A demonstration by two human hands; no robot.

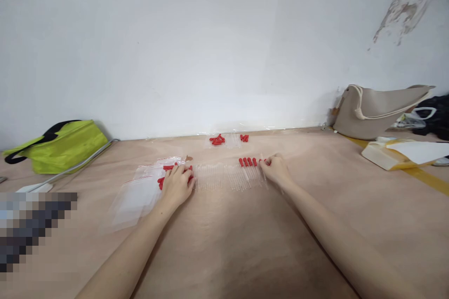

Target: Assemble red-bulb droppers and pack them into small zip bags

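Observation:
My left hand (178,183) lies over a small pile of red rubber bulbs (161,183), its fingers apart and partly covering them. Just right of it, thin clear dropper tubes (208,177) lie side by side in a row. Several tubes at the row's right end carry red bulbs, making finished-looking droppers (247,162). My right hand (275,168) is closed at that end, pinching a dropper (264,175) with a bit of red showing at the fingertips. The fingers hide most of its bulb.
Clear zip bags (135,201) lie left of my left hand. Toward the wall are more red bulbs (217,139) and a few others (244,138) beside clear tubes. A lime-green bag (70,147) stands left, a beige bag (372,112) right, near white paper (417,151).

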